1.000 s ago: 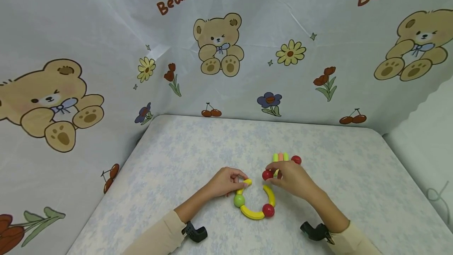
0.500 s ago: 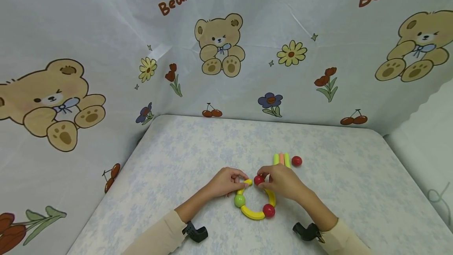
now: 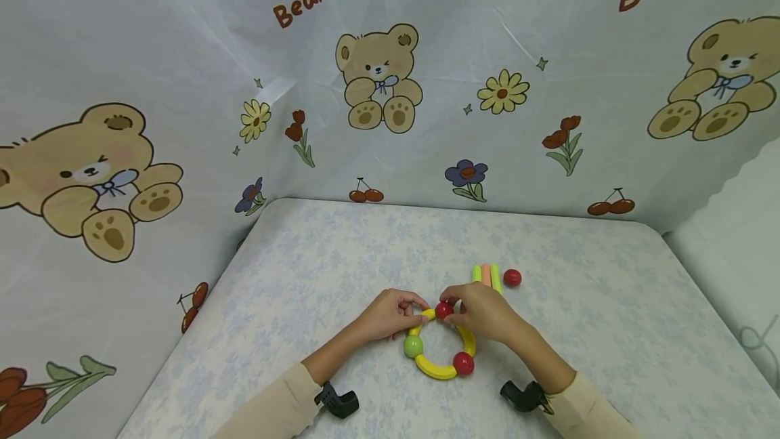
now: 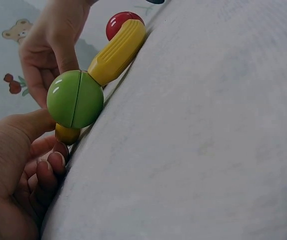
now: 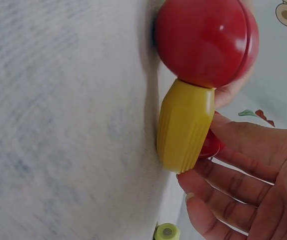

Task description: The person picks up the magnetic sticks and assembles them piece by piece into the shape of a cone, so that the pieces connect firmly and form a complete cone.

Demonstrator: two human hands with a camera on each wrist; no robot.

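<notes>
A ring of yellow curved rods and coloured balls lies on the table. My left hand [image 3: 390,314] pinches the upper-left yellow curved rod [image 3: 429,314], largely covered by its fingers. Between the thumb and fingers of my right hand [image 3: 487,310] is a red ball [image 3: 444,310], at that rod's end and the top of the right-hand yellow curved rod [image 3: 468,341]. Round the ring also sit a green ball [image 4: 75,99], a bottom yellow curved rod [image 4: 118,51] and a second red ball [image 5: 207,40]. In the right wrist view the pinched red ball is partly hidden behind a rod.
Behind my right hand lie light green and orange straight rods [image 3: 485,275], side by side. A loose red ball [image 3: 512,278] rests to their right. A bear-print cloth [image 3: 378,154] hangs along the table's far edge.
My right hand has carried the red ball leftward to the ring's upper opening, where it now meets the rod in my left hand. The left hand has stayed in place.
</notes>
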